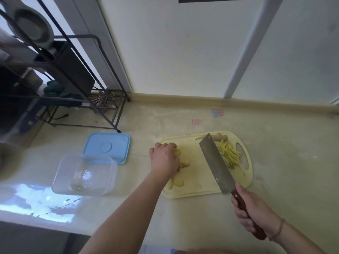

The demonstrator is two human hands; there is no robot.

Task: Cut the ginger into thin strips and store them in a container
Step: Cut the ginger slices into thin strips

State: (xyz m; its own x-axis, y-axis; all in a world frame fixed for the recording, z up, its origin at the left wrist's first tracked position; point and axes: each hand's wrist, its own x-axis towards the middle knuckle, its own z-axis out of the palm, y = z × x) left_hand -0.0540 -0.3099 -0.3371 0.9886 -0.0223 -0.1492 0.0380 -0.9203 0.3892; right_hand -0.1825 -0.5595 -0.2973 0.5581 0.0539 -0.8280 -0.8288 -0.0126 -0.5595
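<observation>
Countertop (275, 143) bears cutting board (201, 180), container (84, 175)

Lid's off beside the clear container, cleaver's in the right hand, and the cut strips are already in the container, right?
Not quite. In the head view the ginger strips still lie on the cutting board, behind the cleaver. The rest holds.

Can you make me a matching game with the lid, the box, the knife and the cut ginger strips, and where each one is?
Things:
1. blue lid
2. clear box
3. knife
4. ginger strips

Places:
A. held in the right hand
B. piled on the cutting board beside the blade
C. flat on the counter, behind the box
D. open on the counter, nearest the left edge

Pairs: 1-C, 2-D, 3-A, 4-B
</observation>
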